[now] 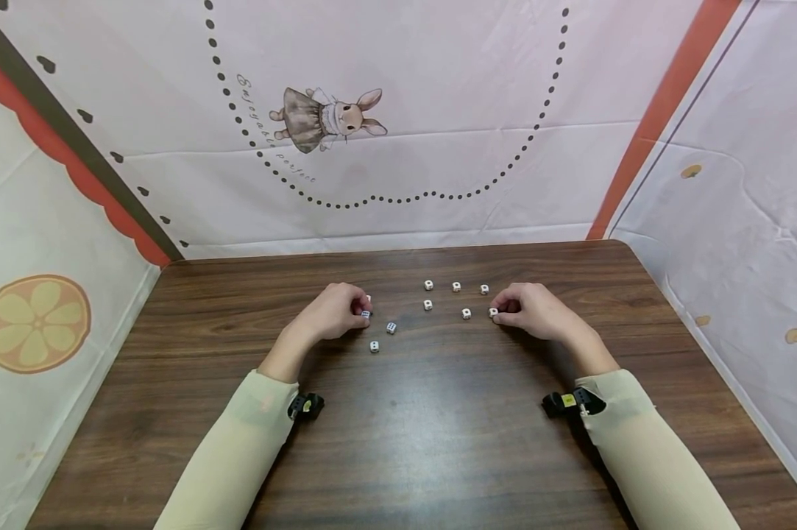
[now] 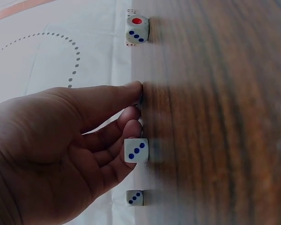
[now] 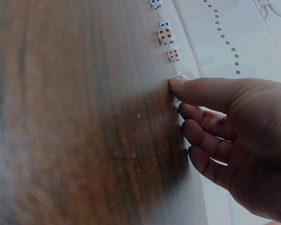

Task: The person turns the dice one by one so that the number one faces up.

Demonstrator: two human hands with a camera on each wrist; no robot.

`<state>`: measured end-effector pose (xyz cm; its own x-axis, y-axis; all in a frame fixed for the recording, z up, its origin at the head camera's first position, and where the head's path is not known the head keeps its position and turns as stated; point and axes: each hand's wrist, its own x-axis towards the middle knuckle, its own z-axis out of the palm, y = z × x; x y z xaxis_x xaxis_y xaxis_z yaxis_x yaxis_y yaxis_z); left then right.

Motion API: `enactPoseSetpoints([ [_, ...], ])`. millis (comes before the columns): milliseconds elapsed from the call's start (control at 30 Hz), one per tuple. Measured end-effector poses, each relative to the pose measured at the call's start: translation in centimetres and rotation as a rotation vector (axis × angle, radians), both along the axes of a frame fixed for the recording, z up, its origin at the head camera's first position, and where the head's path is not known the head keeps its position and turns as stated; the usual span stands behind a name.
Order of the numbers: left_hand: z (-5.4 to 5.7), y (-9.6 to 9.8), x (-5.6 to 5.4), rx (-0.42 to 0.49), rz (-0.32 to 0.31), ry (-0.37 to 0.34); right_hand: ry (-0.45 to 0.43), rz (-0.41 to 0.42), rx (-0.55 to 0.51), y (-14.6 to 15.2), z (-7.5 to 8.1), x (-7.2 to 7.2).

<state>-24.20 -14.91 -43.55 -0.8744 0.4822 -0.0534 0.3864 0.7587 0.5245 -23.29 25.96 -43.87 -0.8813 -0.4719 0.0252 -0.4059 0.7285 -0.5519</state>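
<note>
My left hand pinches a small white die between thumb and fingers, low at the tabletop. Another die peeks out behind those fingers, partly hidden. Two more lie close by: one die to the right and a nearer die. Over on the right side, my right hand holds a die by thumb and fingertip, at the table. In the right wrist view the thumb hides most of that die. Left of this hand sits a die with one dot on top.
Beyond the hands stand more dice, including a die, a die, a die and a die. All rest on the dark wooden table. A printed cloth hangs behind its far edge.
</note>
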Motion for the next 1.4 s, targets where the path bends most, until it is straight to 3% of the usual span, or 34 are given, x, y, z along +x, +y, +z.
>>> enactPoseSetpoints([
  [200, 0.09, 0.02, 0.16, 0.017, 0.021, -0.008, -0.002, -0.002, -0.003, 0.02, -0.10, -0.04],
  [500, -0.01, -0.21, 0.16, 0.069, 0.003, -0.020, 0.006, 0.002, 0.006, 0.06, -0.07, -0.14],
  [1000, 0.18, -0.19, 0.25, 0.025, 0.018, -0.024, 0.000, 0.003, 0.004, 0.03, -0.02, -0.02],
  [1400, 0.18, -0.24, 0.23, 0.052, 0.008, -0.031, 0.002, 0.002, 0.001, 0.04, -0.01, 0.00],
])
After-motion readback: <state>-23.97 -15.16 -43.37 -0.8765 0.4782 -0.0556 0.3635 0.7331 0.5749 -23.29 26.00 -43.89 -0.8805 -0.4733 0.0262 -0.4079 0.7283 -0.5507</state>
